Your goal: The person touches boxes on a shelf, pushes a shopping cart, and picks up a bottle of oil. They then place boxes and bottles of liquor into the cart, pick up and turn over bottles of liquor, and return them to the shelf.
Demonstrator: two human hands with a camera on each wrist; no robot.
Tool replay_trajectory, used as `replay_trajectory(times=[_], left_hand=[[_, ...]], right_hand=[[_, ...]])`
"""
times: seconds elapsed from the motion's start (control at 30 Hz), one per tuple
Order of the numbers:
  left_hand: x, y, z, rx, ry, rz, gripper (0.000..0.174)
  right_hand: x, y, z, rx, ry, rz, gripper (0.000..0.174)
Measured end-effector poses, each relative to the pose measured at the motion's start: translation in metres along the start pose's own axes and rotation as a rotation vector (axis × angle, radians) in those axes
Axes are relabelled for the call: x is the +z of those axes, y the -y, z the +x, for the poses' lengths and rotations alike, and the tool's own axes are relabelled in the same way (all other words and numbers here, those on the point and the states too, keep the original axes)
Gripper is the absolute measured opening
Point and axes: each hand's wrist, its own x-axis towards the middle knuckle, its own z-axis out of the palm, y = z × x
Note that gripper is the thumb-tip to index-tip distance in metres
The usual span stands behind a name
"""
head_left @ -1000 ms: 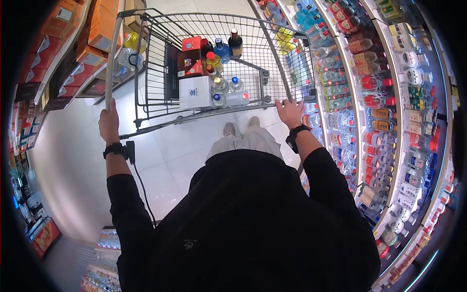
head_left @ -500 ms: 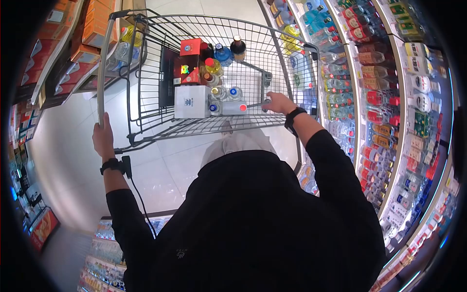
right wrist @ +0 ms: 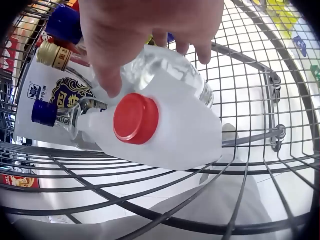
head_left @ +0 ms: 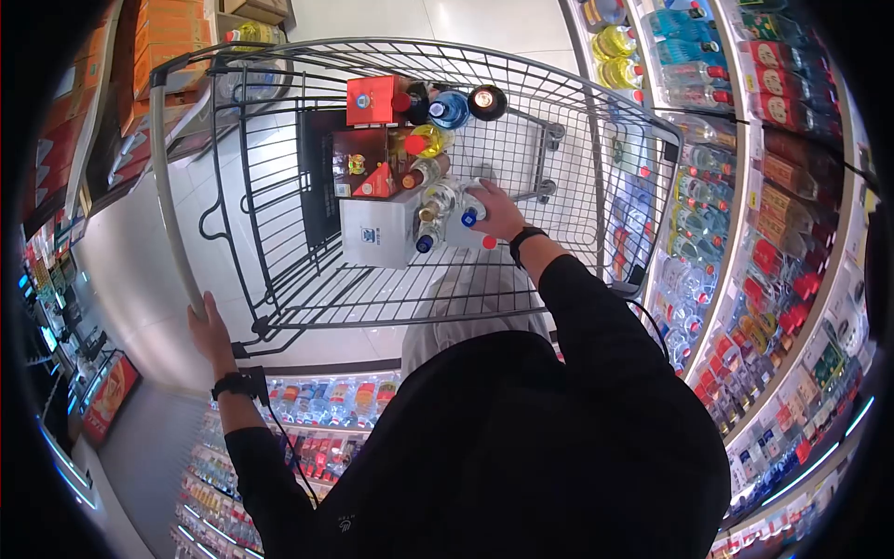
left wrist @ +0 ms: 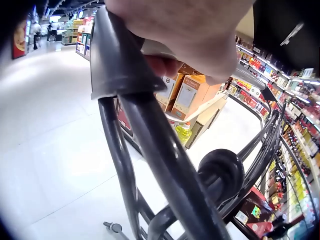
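My left hand (head_left: 212, 337) grips the shopping cart's handle (head_left: 175, 205); in the left wrist view its fingers (left wrist: 167, 66) curl under the bar. Inside the cart basket, my right hand (head_left: 500, 214) holds a clear bottle (right wrist: 167, 65) with a blue cap (head_left: 469, 217), thumb on one side and fingers on the other. Just beneath that hand is a white plastic jug (right wrist: 182, 132) with a red cap (right wrist: 135, 118). Beside them stand a clear bottle with a gold cap (right wrist: 52, 55) and another with a blue cap (right wrist: 44, 112), next to a white box (head_left: 372, 231).
A red box (head_left: 372, 101), a dark red box (head_left: 363, 163), a yellow bottle (head_left: 430, 140), a blue bottle (head_left: 449, 110) and a dark bottle (head_left: 487, 102) are also in the basket. Bottle shelves (head_left: 745, 186) line the right side. Orange cartons (head_left: 172, 42) are stacked at the left.
My right hand has left the cart's side, reached into the basket and taken hold of the clear blue-capped bottle. The left hand stays on the handle. The cart sits lower and larger in the head view.
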Motion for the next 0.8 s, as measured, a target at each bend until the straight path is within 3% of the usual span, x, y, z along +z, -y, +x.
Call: replay_trajectory(times=[0.07, 0.2, 0.3, 0.37, 0.6, 0.67, 0.73, 0.8], left_hand=[[0.003, 0.002, 0.001, -0.005, -0.011, -0.061, 0.05], [-0.001, -0.008, 0.002, -0.018, 0.009, -0.063, 0.049], [0.003, -0.002, 0.004, -0.007, -0.007, -0.018, 0.048], [0.006, 0.004, 0.006, -0.019, -0.028, -0.034, 0.047], [0.003, -0.005, 0.006, -0.035, -0.009, -0.045, 0.044], [0.002, -0.008, 0.006, -0.015, -0.02, -0.028, 0.043], [0.005, -0.003, 0.007, -0.004, -0.025, -0.024, 0.044], [0.004, 0.001, 0.008, 0.015, -0.044, -0.025, 0.045]], right_hand=[[0.011, -0.012, 0.008, -0.113, -0.059, 0.003, 0.06], [0.02, -0.012, 0.019, -0.123, -0.081, 0.022, 0.05], [0.028, -0.015, 0.022, -0.027, -0.043, 0.025, 0.04], [0.034, -0.028, 0.027, -0.155, -0.025, 0.085, 0.03], [0.013, -0.015, 0.04, -0.131, 0.069, 0.073, 0.018], [0.0, -0.011, 0.038, -0.173, 0.015, 0.203, 0.014], [-0.025, 0.01, 0.036, -0.202, -0.07, 0.113, 0.014], [-0.052, 0.028, 0.032, -0.252, -0.066, 0.281, 0.017]])
